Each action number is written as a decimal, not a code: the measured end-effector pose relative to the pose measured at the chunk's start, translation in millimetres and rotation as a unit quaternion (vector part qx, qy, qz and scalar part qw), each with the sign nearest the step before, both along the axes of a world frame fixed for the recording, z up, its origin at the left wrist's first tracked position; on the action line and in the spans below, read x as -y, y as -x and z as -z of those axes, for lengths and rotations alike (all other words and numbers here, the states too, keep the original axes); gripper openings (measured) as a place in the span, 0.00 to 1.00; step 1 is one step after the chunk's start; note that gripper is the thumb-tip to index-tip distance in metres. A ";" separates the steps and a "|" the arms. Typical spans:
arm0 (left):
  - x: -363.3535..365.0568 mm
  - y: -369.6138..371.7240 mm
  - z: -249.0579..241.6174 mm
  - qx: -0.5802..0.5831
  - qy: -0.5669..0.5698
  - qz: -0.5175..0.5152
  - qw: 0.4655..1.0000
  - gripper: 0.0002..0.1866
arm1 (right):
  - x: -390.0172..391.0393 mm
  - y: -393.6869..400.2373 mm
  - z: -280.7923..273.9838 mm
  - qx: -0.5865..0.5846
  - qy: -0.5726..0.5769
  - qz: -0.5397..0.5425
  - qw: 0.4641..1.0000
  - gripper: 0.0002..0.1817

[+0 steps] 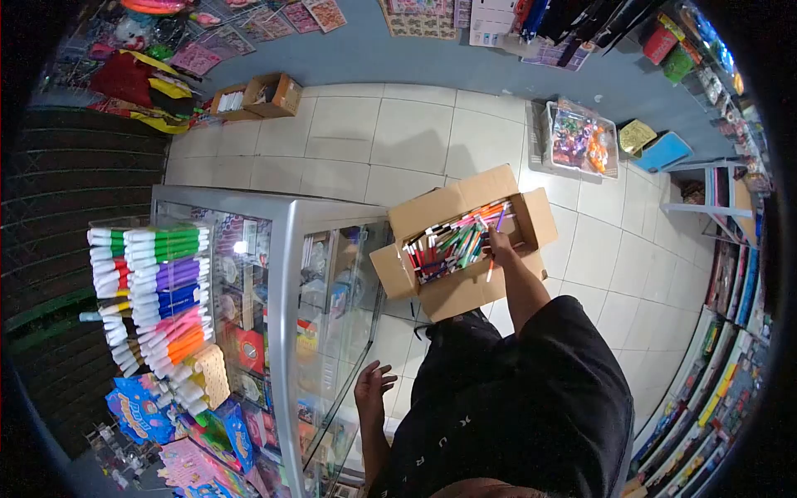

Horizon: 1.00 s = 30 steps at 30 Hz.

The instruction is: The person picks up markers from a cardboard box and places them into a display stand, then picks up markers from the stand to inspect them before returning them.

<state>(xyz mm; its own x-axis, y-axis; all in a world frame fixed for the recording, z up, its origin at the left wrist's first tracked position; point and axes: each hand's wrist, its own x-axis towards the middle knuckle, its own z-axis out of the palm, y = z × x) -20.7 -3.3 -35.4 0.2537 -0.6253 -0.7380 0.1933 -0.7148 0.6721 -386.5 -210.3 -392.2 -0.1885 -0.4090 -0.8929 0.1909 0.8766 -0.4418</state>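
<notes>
Just right of centre, dip your right hand (500, 243), its grip impossible to tell, gently among the markers (461, 251) in the box (457, 292), while your left hand (373, 387), lower down, hangs fingers apart.

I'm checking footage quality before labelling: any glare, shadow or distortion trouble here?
Head view: wide-angle distortion bows the shelves on the right, and black fills the corners; a bright glare spot sits on the case glass; soft shadows fall on the floor beyond the box; the black shirt loses detail; fine print is too small to judge focus.
</notes>
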 end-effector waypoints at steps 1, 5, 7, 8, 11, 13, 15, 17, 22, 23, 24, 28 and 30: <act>3.5 2.9 2.4 -0.004 -0.004 0.007 1.000 0.22 | 2.8 -3.8 -9.8 0.026 -0.009 0.035 0.999 0.30; 15.6 8.7 10.9 -0.001 -0.030 0.031 0.999 0.21 | 17.1 -12.2 11.0 0.095 -0.025 0.190 0.977 0.27; 19.4 10.1 12.5 -0.003 -0.041 0.029 0.999 0.19 | 24.1 -14.1 29.9 0.078 -0.018 0.258 0.963 0.24; 22.0 11.2 11.8 -0.001 -0.048 0.033 0.998 0.19 | 26.1 -13.3 34.5 0.078 -0.012 0.274 0.959 0.23; 17.3 8.1 20.8 0.000 -0.077 0.025 0.997 0.19 | 40.8 -13.2 50.5 0.061 0.033 0.336 0.939 0.20; 20.2 10.1 19.2 0.000 -0.099 0.012 0.995 0.19 | 52.6 -15.3 59.4 0.046 0.071 0.382 0.920 0.18; 20.4 10.9 19.2 -0.002 -0.114 0.006 0.993 0.19 | 54.7 -9.7 66.8 0.060 0.075 0.362 0.927 0.17; 18.8 11.8 22.7 -0.006 -0.125 0.004 0.992 0.19 | 60.2 -10.1 78.4 0.073 0.122 0.356 0.924 0.16; 29.5 20.0 12.7 -0.009 -0.118 0.021 0.993 0.21 | 60.0 4.9 95.4 0.061 0.106 0.320 0.939 0.15; 29.4 20.7 11.4 -0.007 -0.118 0.022 0.993 0.21 | 58.1 3.8 89.7 0.070 0.119 0.318 0.938 0.15; 32.7 22.4 8.4 -0.005 -0.117 0.024 0.993 0.21 | 56.8 1.9 90.4 0.062 0.123 0.339 0.930 0.16; 30.6 20.1 9.9 -0.002 -0.112 0.021 0.993 0.20 | 51.5 -5.4 102.0 0.008 0.134 0.384 0.914 0.16; 30.7 19.2 8.6 0.001 -0.101 0.024 0.995 0.19 | 28.2 1.1 179.5 -0.064 0.166 0.329 0.927 0.16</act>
